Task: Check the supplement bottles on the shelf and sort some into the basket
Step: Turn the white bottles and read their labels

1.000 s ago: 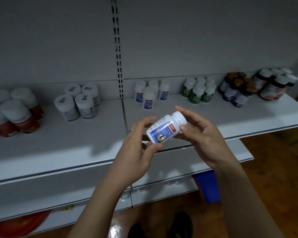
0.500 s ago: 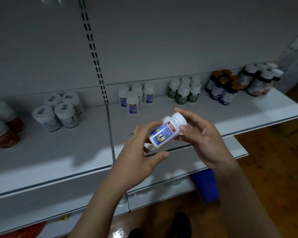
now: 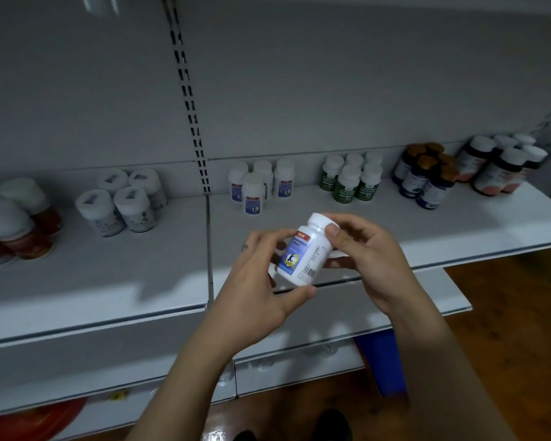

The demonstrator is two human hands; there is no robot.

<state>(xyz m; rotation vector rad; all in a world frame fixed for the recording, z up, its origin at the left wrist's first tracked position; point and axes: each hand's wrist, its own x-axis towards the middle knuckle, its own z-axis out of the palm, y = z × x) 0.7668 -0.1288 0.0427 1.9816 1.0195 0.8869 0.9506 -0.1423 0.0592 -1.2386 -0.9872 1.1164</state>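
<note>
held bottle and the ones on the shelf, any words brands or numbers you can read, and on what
Nothing is sharp enough to quote.
On the held bottle: a red tag, white lines on the blue label, fine print and a barcode, all too blurred.
On the blue-label bottles on the shelf: too small.
On the green bottles: too small.
On the brown-capped bottles: too small.

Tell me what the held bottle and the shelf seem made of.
Bottle: likely white plastic, smooth and opaque, with a printed label. Shelf: probably painted metal, matte pale grey, judging by its thin folded front edge.
</note>
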